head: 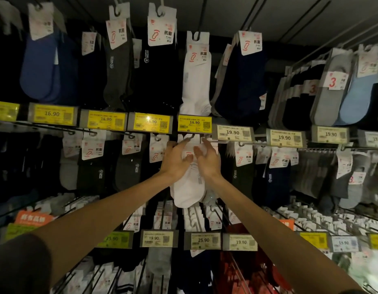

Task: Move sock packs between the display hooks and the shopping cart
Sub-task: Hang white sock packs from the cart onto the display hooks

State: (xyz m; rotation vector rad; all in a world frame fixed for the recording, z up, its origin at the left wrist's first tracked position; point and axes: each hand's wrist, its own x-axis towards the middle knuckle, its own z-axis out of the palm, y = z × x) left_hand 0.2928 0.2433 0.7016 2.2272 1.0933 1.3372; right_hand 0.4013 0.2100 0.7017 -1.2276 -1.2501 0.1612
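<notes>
While at its hook (191,136), white sock pack (188,193) in left hand (175,161) and right hand (207,161) grip.

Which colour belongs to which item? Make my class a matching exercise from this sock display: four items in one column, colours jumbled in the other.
Items
1. far-left top-row sock pack
2. central 16.90 tag
3. sock pack below that tag
4. far-right top-row sock pack

Colours
A. yellow
B. light blue
C. white
D. dark blue

Pairs: 1-D, 2-A, 3-C, 4-B
</notes>
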